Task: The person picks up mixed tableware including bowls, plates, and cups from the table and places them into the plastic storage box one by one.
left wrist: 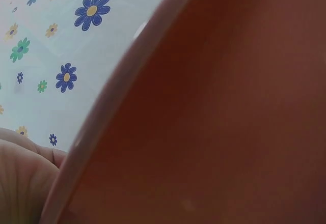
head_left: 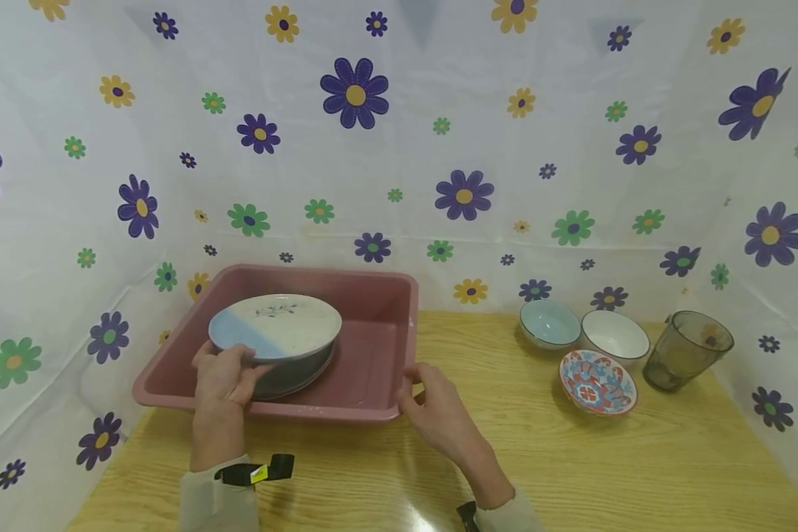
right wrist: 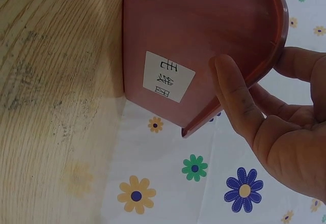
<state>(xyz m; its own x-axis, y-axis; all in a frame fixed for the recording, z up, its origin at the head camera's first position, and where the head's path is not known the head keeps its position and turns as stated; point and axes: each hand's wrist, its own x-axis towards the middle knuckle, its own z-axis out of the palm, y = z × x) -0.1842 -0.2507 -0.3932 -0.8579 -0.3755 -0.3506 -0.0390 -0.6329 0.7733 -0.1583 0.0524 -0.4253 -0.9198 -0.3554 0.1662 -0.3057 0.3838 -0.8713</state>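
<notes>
A pink plastic basin (head_left: 379, 362) stands at the left of the table. Inside it, my left hand (head_left: 222, 380) holds the near-left edge of a white and light-blue plate (head_left: 299, 325) with a leaf sprig pattern. Below the plate shows a dark grey round dish (head_left: 292, 380), mostly hidden; whether the two touch, I cannot tell. My right hand (head_left: 435, 410) grips the basin's front-right corner, with the thumb (right wrist: 229, 86) outside the wall. Little of the left hand (left wrist: 25, 183) shows in the left wrist view, behind the basin rim (left wrist: 109, 96).
To the right stand a pale blue bowl (head_left: 550, 325), a white bowl (head_left: 615, 335), a red-and-blue patterned bowl (head_left: 598, 384) and a tinted glass jug (head_left: 685, 351). A flowered sheet (head_left: 412, 162) hangs behind and at both sides. The basin's wall bears a white label (right wrist: 168, 76).
</notes>
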